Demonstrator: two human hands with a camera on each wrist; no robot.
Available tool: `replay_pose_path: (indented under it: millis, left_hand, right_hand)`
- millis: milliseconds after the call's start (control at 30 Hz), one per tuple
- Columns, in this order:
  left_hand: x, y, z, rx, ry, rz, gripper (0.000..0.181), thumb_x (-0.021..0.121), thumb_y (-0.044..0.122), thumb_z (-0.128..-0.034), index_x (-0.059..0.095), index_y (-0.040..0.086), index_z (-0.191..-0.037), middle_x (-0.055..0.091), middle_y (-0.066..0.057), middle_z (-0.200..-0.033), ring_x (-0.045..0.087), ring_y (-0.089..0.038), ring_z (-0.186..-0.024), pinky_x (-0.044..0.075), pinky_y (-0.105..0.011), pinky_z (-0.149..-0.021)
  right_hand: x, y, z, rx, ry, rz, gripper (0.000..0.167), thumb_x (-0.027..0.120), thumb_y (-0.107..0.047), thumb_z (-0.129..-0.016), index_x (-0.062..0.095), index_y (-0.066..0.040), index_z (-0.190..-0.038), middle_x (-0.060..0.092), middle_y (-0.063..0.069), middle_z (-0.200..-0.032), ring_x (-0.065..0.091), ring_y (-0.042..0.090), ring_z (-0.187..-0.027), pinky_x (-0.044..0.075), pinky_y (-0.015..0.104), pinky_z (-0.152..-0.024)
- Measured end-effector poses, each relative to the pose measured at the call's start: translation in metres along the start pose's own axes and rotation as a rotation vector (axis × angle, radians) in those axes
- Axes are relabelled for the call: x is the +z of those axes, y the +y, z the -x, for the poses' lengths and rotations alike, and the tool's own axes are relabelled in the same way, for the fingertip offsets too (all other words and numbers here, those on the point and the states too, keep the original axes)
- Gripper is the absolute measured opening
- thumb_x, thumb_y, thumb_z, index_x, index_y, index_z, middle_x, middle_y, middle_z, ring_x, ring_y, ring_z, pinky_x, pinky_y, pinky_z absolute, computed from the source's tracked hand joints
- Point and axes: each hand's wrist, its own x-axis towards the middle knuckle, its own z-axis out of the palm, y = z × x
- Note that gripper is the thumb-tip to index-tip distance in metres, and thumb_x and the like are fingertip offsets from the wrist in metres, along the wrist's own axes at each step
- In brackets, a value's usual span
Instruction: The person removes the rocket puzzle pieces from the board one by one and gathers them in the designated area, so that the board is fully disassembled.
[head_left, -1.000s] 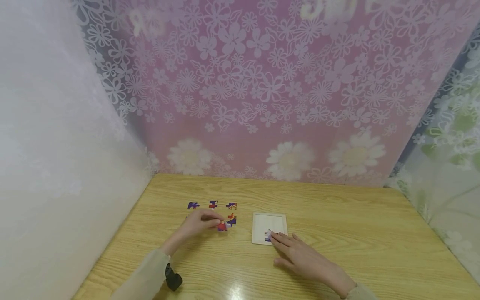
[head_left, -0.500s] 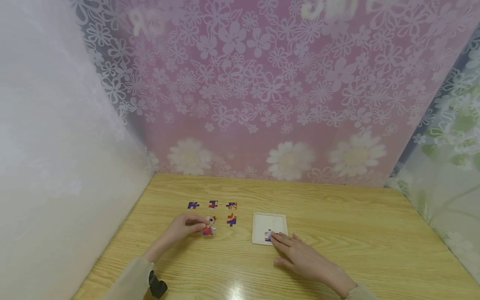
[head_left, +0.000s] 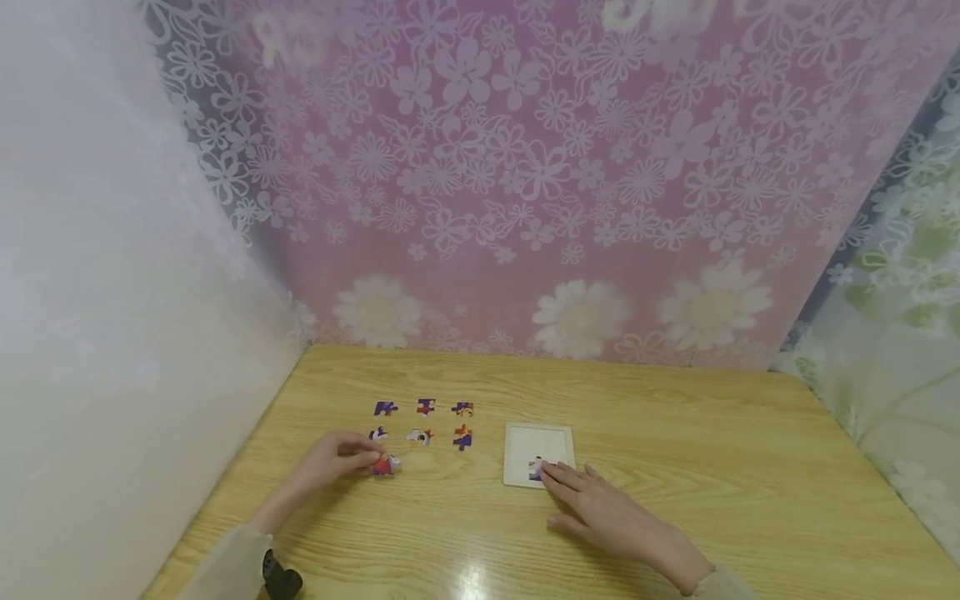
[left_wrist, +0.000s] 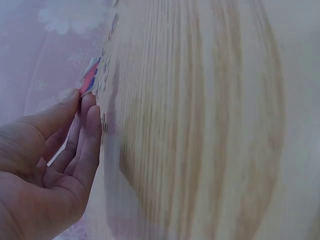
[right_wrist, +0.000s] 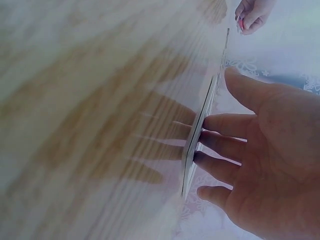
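Observation:
My left hand [head_left: 339, 458] pinches a red, purple and white jigsaw puzzle piece [head_left: 384, 465] between thumb and fingers. The left wrist view shows the same puzzle piece [left_wrist: 90, 77] at the fingertips, lifted off the table. My right hand [head_left: 596, 508] lies with fairly straight fingers over the near right corner of a pale square puzzle tray [head_left: 508, 454]. Under its fingertips, a purple and white puzzle piece [head_left: 534, 470] sits inside the tray, partly covered. In the right wrist view, the fingers touch the edge of the tray [right_wrist: 196, 132].
Several loose puzzle pieces lie in two rows on the wooden table [head_left: 675, 433], among them a purple one [head_left: 386, 408], a white one [head_left: 420, 437] and an orange-purple one [head_left: 462, 437]. A flowered pink curtain [head_left: 480, 208] hangs behind the table.
My left hand has moved left with its puzzle piece, from beside the right-hand loose piece to below the left end of the second row, uncovering pieces there. My right hand stays put.

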Motion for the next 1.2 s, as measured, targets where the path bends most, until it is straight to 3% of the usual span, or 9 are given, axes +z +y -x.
replay_pose_path:
  millis: [233,367,467,700,867,1200]
  left_hand:
    - [-0.013,0.002,0.010,-0.026,0.041,-0.133,0.023,0.069,0.017,-0.0979,0.075,0.000,-0.112,0.074,-0.016,-0.111,0.071,-0.017,-0.092,0.059,-0.026,-0.074]
    - [-0.016,0.004,0.013,-0.056,0.041,-0.160,0.023,0.070,0.020,-0.0972,0.077,0.002,-0.109,0.075,-0.015,-0.111,0.070,-0.018,-0.090,0.058,-0.026,-0.072]
    - [-0.015,0.007,0.014,-0.066,0.037,-0.173,0.023,0.071,0.020,-0.0964,0.077,0.001,-0.108,0.075,-0.013,-0.106,0.069,-0.018,-0.088,0.058,-0.026,-0.071]
    - [-0.010,0.016,0.016,-0.080,0.076,-0.307,0.014,0.079,0.015,-0.0891,0.078,0.004,-0.098,0.075,-0.005,-0.090,0.065,-0.014,-0.079,0.053,-0.029,-0.066]
    - [-0.006,0.020,0.015,-0.111,0.105,-0.353,0.009,0.081,0.015,-0.0873,0.078,0.008,-0.093,0.074,-0.002,-0.089,0.064,-0.013,-0.075,0.052,-0.029,-0.061]
    - [-0.006,0.020,0.014,-0.107,0.126,-0.402,0.009,0.081,0.015,-0.0875,0.077,0.008,-0.093,0.073,-0.001,-0.087,0.064,-0.014,-0.075,0.053,-0.029,-0.060]
  right_hand:
    - [0.001,-0.001,0.001,-0.006,0.015,0.015,0.065,0.049,-0.044,-0.106,0.042,0.003,-0.151,0.036,0.016,-0.161,0.036,0.039,-0.146,0.026,0.064,-0.115]
    - [-0.001,-0.002,0.001,-0.004,0.016,0.015,0.065,0.050,-0.043,-0.106,0.041,0.002,-0.152,0.035,0.016,-0.161,0.036,0.039,-0.146,0.026,0.064,-0.115]
    - [-0.001,-0.002,0.001,-0.004,0.014,0.015,0.065,0.049,-0.044,-0.106,0.041,0.002,-0.152,0.035,0.016,-0.161,0.036,0.038,-0.146,0.025,0.064,-0.115]
    - [-0.001,-0.002,0.001,-0.008,0.011,0.013,0.065,0.049,-0.043,-0.106,0.042,0.002,-0.152,0.035,0.016,-0.161,0.036,0.039,-0.146,0.026,0.064,-0.115]
    - [-0.002,-0.003,0.002,-0.007,0.012,0.007,0.065,0.049,-0.044,-0.106,0.042,0.002,-0.152,0.035,0.016,-0.161,0.036,0.039,-0.146,0.025,0.065,-0.115]
    - [-0.003,-0.003,0.001,-0.004,0.006,-0.016,0.066,0.049,-0.045,-0.106,0.042,0.002,-0.152,0.035,0.015,-0.161,0.035,0.039,-0.146,0.025,0.066,-0.115]
